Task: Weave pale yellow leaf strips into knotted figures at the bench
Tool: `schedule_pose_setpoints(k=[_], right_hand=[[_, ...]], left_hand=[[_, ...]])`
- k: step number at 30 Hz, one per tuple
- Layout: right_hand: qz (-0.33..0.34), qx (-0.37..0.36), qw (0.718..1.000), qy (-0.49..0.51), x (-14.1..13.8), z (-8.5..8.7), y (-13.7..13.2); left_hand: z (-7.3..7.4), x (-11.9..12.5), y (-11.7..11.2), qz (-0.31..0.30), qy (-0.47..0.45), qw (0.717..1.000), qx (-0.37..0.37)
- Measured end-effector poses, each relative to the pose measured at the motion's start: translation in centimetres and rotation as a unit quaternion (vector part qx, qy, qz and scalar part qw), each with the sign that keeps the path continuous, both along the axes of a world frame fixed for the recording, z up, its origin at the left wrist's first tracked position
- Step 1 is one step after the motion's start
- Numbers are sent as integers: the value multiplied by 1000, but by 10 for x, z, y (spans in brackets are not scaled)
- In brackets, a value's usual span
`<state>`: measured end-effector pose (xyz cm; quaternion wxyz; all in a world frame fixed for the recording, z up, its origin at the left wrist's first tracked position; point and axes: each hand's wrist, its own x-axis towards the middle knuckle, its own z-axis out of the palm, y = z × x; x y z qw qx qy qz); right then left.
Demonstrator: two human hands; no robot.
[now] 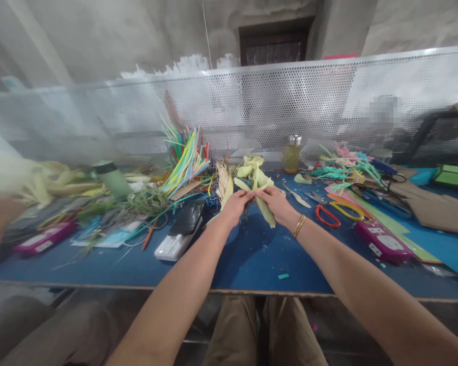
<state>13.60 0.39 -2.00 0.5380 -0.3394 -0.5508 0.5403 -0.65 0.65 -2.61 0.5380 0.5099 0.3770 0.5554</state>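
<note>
Pale green corn husk strips (256, 175), gathered in a loose bunch, are held just above the blue table. My left hand (235, 207) pinches them low down from the left. Close beside it, my right hand (274, 202), with a gold bracelet on the wrist, pinches the same husk from the right. One strip hangs down below my right fingers. Just left of the bunch are drier, beige husk pieces (223, 182). My fingertips partly hide where the strips meet.
Scissors with red and yellow handles (328, 216) and a magenta box (383, 241) lie right. Left are a phone (187, 217) on a white box, colourful pipe cleaners (187, 162) and a green-lidded bottle (113, 180). A perforated metal panel (275, 101) stands behind. Another person's arm (0, 223) shows at left.
</note>
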Motion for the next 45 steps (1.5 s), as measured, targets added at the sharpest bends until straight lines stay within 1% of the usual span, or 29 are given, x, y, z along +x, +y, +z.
schedule_pose_setpoints(k=[3, 8, 10, 13, 16, 21, 23, 26, 28, 32, 34, 35, 36, 37, 38, 39, 40, 41, 42, 45], right_hand=[[-8, 13, 1000, 0, 1, -2, 3], [-31, 6, 999, 25, 2, -4, 6], [-27, 8, 999, 42, 2, -3, 7], [-28, 12, 999, 44, 3, -3, 8], [-49, 8, 998, 25, 5, -4, 11], [-6, 7, 1000, 3, 4, -4, 12], [-23, 20, 1000, 6, 3, -5, 11], [-72, 36, 997, -2, 2, -6, 11], [-79, 42, 996, -27, 3, -7, 11], [-33, 55, 995, -76, 15, 0, 14], [-14, 75, 988, -133, 28, 6, 16], [-24, 120, 967, -224, 35, 10, 16], [-60, 171, 935, -306, 42, 14, 16], [-122, 221, 895, -368, 48, 19, 16], [-196, 262, 855, -403, 52, 23, 14], [-246, 298, 821, -420, 53, 27, 12], [-272, 333, 797, -424, 52, 30, 10], [-275, 365, 786, -417, 49, 33, 6], [-263, 387, 783, -409, 44, 36, 3], [-234, 406, 780, -414, 26, 38, -7]], left_hand=[[3, 1, -4, -26, -6, 999, -23], [10, 4, -9, -55, -75, 993, -69], [10, 3, -10, -65, -71, 992, -78], [8, 1, -9, -67, -30, 995, -68], [5, 0, -7, -48, 13, 998, -46], [5, 0, -6, -12, 23, 999, -29], [5, 2, -6, 3, 9, 1000, -27], [6, 4, -7, 40, -21, 999, -23], [6, 5, -8, 47, -32, 998, -14], [6, 4, -8, 30, 5, 999, 27], [6, 2, -7, 44, 29, 998, 45], [6, 1, -5, 62, 38, 996, 53], [6, 0, -4, 84, 46, 993, 63], [6, -1, -2, 109, 53, 990, 74], [5, -2, 0, 131, 62, 985, 89], [5, -3, 1, 151, 74, 980, 107], [5, -3, 2, 169, 91, 973, 129], [5, -2, 2, 182, 114, 964, 154], [5, -2, 1, 191, 143, 954, 183], [8, 1, -5, 193, 228, 918, 261]])
